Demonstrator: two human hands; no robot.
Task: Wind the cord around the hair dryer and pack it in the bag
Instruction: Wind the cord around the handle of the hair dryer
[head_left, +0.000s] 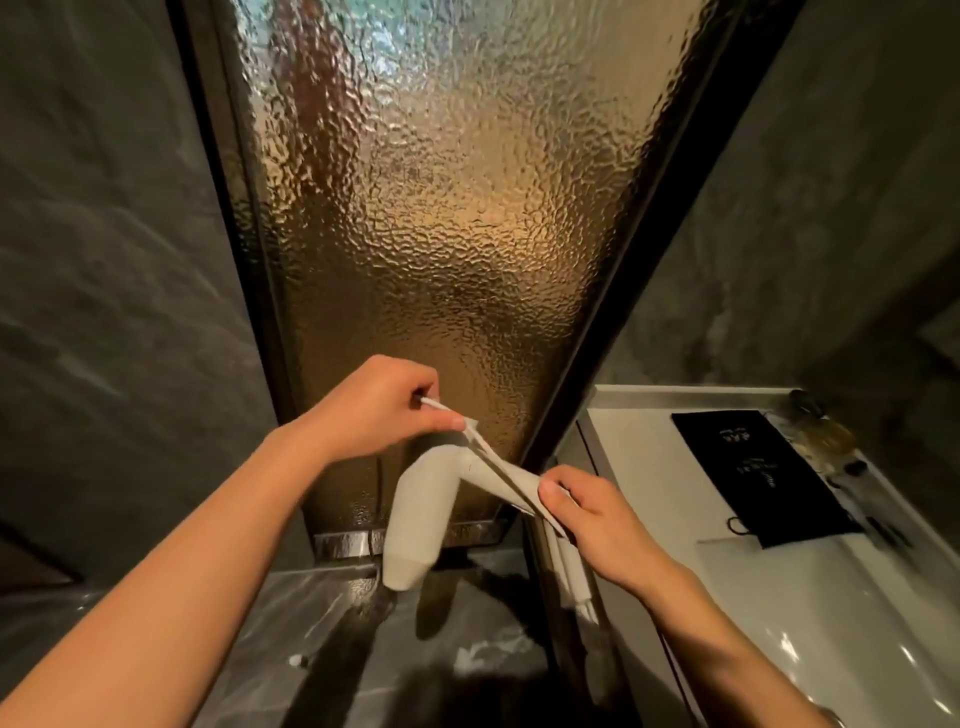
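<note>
The hair dryer (415, 519) is held in mid-air by its handle, gripped in the right hand (587, 519), so the cord (485, 454) can be drawn taut by the left hand (384, 410), pinched shut on it; the black bag (753, 473) lies flat on the counter (644, 467) (within reach, for packing)

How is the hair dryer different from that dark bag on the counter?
The hair dryer is off-white; the bag is black with faint lettering. The hair dryer is held up in the air by the right hand, while the bag lies flat on the white counter, untouched. The left hand pinches the dryer's cord; the bag's drawstring lies loose.
</note>
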